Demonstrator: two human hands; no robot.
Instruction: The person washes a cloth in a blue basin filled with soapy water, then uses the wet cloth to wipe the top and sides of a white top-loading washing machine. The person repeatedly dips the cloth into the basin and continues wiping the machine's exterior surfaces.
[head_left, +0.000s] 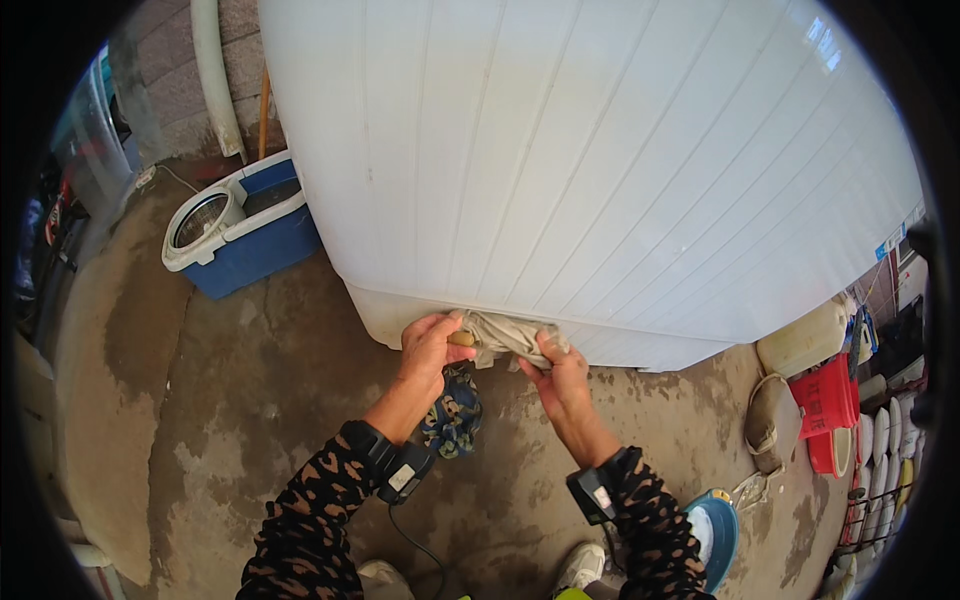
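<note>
A crumpled beige cloth (506, 336) is stretched between my two hands, close against the lower edge of a large white ribbed panel or cabinet (570, 165). My left hand (431, 346) grips the cloth's left end, and a short tan stick-like end (460, 339) shows at its fingers; whether it belongs to a handle I cannot tell. My right hand (556, 369) pinches the cloth's right end between thumb and fingers. On the wet concrete floor below lies a bunched camouflage-patterned cloth (453, 414).
At the left stands a blue tub with a white rim and a spinner basket (247, 259). A blue basin (721, 536) sits at lower right. Further right are a yellowish jug (802, 341), a red bucket (823, 397), a brown bag (766, 420) and a rack of shoes (885, 457).
</note>
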